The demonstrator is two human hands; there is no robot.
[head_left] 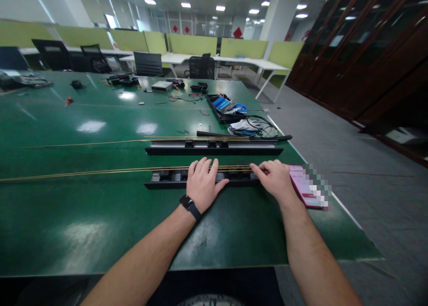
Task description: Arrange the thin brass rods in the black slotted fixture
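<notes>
My left hand (203,188) lies across the nearer long black-and-silver rail (174,185), its fingers stretched out and its palm down. Several thin gold-coloured rods (100,172) run along this rail and reach far out to the left over the table. At the rail's right end, my right hand (276,181) is closed, thumb and forefinger pinching around the ends of the rods; the other fingers are curled. Dark blocks (165,174) sit inside the rail channel, and my hands hide parts of it. A second similar rail (214,151) lies parallel behind, with more gold-coloured rods (133,141) along it.
A phone-like device with a lit screen (302,183) lies beside my right hand near the green table's (83,225) right edge. Further back are gloves (245,126), black cable (272,123), a black tray (217,112) with blue items, and scattered small parts.
</notes>
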